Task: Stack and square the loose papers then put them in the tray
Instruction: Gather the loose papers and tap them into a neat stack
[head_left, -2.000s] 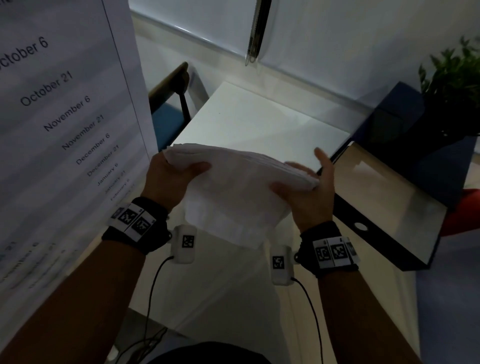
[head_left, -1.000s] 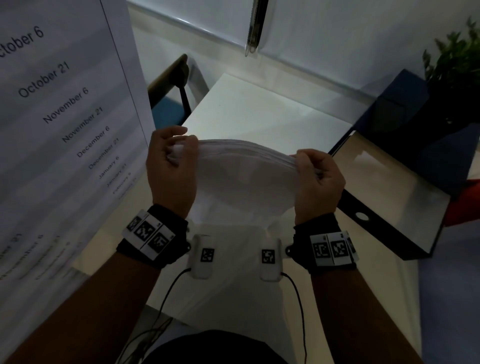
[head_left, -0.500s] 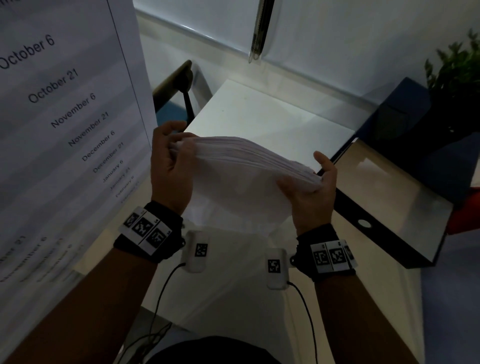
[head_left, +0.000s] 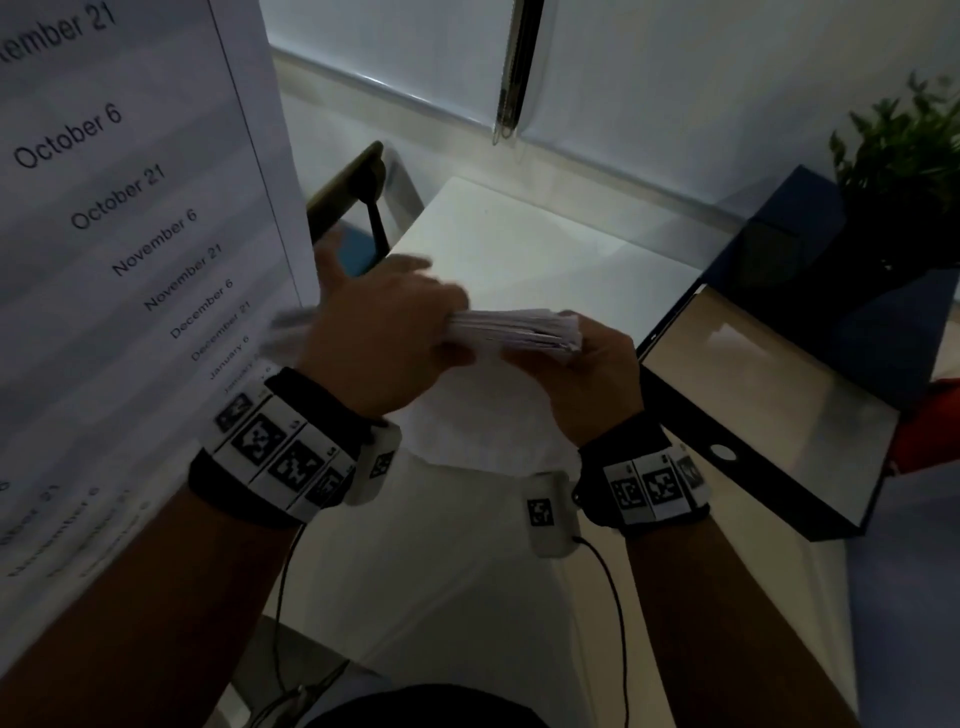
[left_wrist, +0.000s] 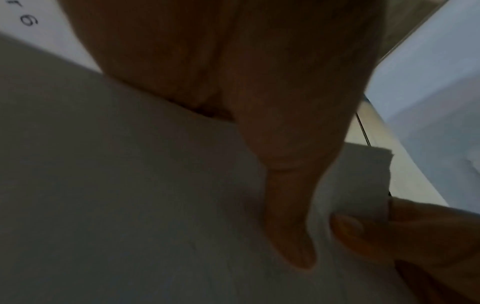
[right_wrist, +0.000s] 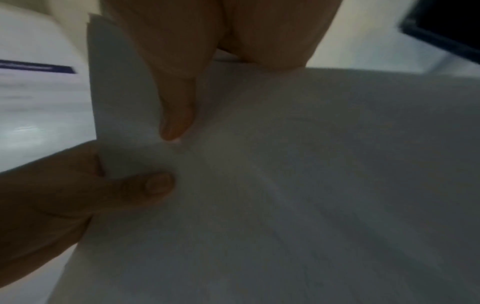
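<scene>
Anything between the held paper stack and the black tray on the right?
Only bare pale tabletop; head view shows nothing between the white paper stack and the black tray.

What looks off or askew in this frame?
The paper stack is not square: its sheet edges fan out unevenly at the corner by the right hand, and it sags between both hands. The left hand is motion-blurred. The tray looks normal.

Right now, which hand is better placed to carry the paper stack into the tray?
Right, probably. The right hand grips the paper stack at the end nearest the tray, which sits on its side; the left hand is farther away.
</scene>
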